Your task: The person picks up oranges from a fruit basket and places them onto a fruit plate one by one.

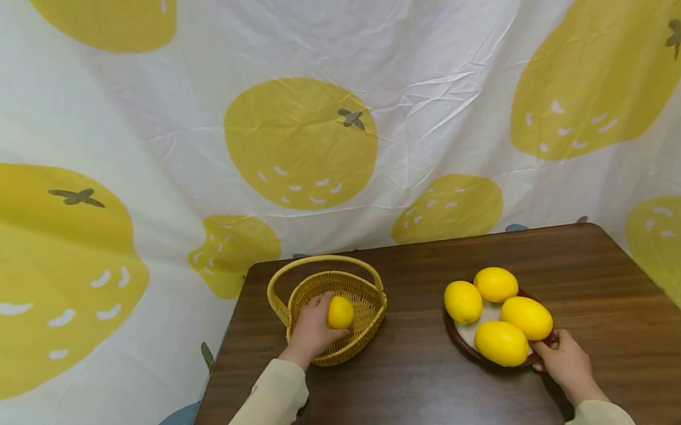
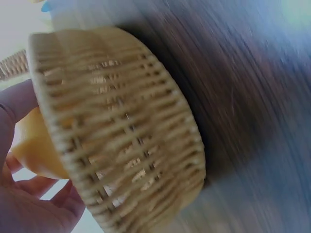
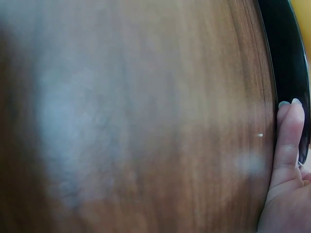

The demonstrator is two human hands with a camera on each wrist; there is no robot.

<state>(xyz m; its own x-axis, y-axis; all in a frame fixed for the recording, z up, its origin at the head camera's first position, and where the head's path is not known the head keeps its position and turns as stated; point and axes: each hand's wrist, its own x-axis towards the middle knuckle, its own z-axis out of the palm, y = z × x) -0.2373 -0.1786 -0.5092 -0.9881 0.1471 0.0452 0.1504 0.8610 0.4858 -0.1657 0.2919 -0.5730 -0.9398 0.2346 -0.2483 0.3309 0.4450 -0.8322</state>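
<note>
My left hand (image 1: pixel 312 331) grips a yellow lemon (image 1: pixel 341 312) inside the opening of a wicker basket (image 1: pixel 370 299) with a tall arched handle. In the left wrist view, fingers curl round the lemon (image 2: pixel 38 148) just past the rim of the basket (image 2: pixel 126 131). Whether the lemon touches the basket's bottom cannot be seen. On the right, my right hand (image 1: pixel 568 364) pinches the near right rim of a round plate (image 1: pixel 486 312) with a dark edge and pale middle. Several lemons (image 1: pixel 501 343) lie on it. The right wrist view has the fingers of my right hand (image 3: pixel 287 165) against the plate's dark side.
Both basket and plate stand on a dark wood-grain table (image 1: pixel 413 366), with a stretch of tabletop between them. Behind the table hangs a white curtain (image 1: pixel 427 128) printed with large lemons.
</note>
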